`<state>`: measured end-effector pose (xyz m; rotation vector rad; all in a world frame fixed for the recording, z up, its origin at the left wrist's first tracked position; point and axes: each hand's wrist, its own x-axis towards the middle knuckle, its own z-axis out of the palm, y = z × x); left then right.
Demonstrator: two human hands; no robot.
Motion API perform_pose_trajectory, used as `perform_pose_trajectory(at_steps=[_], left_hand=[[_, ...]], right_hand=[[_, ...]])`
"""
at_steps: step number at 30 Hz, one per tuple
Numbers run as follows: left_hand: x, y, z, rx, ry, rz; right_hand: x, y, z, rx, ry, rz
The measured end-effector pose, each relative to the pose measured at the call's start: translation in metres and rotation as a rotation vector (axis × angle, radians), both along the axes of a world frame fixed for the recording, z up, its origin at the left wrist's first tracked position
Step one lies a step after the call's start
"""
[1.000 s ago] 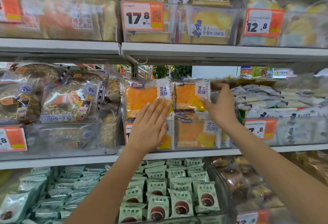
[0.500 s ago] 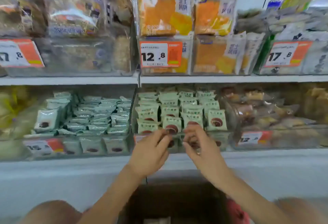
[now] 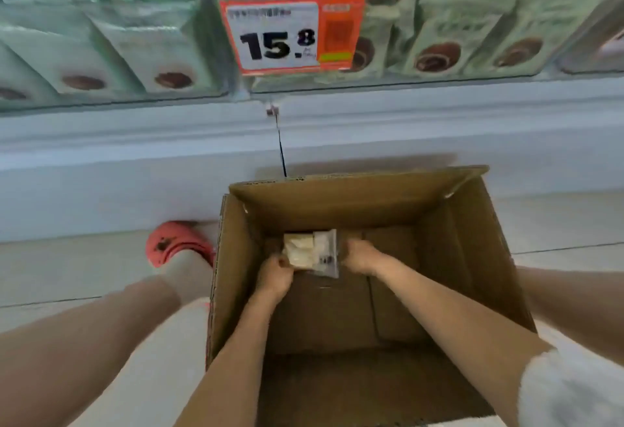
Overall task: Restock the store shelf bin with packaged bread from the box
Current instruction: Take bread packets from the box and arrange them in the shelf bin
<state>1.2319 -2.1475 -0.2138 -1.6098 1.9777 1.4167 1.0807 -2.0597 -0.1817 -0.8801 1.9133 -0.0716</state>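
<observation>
An open brown cardboard box (image 3: 472,240) stands on the floor below the shelf. At its bottom lies one clear packet of pale bread (image 3: 309,251). My left hand (image 3: 275,274) grips the packet's left edge with curled fingers. My right hand (image 3: 359,256) holds its right edge, fingers curled; the grip there is blurred. Both forearms reach down into the box. The restocked bin of orange bread packets is out of view.
Above the box runs the lowest shelf, with clear bins of pale green packets (image 3: 439,38) and an orange price tag (image 3: 290,31) reading 15.8. A foot in a red clog (image 3: 175,244) stands left of the box on the light tiled floor (image 3: 67,274).
My hands left the orange bread packets on the middle shelf and dropped into the box. The view tilted down from the shelves to the floor. Both hands now hold a bread packet.
</observation>
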Motion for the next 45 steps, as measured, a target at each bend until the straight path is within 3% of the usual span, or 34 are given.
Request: perform_pose_trajectory(at_steps=[5,9,14,22,28,32,37,45], left_hand=[[0.011,-0.007,-0.041,0.094,-0.007,0.069],[0.003,-0.014,-0.051,0.209,-0.010,0.213],[-0.003,-0.009,-0.054,0.168,-0.076,0.344],[-0.005,-0.006,-0.037,0.237,0.165,0.641],[-0.009,-0.007,0.008,0.377,0.308,0.722],[-0.006,-0.002,0.043,0.320,0.407,0.484],[0.001,0.006,0.095,0.022,0.391,0.083],[-0.001,0.017,0.192,-0.566,0.342,-0.338]], right_hand=[[0.017,0.010,-0.067,0.137,-0.067,-0.228],[0.025,0.012,-0.085,0.088,-0.143,-0.566],[0.036,0.016,-0.090,0.050,-0.309,-0.860],[0.034,0.023,-0.065,-0.212,-0.450,-1.179],[0.025,0.030,-0.017,-0.231,-0.492,-1.068],[0.018,0.051,0.017,-0.325,-0.300,-0.714],[0.012,0.070,0.060,-0.507,-0.036,-0.483],[-0.002,0.088,0.125,-0.726,0.128,-0.392]])
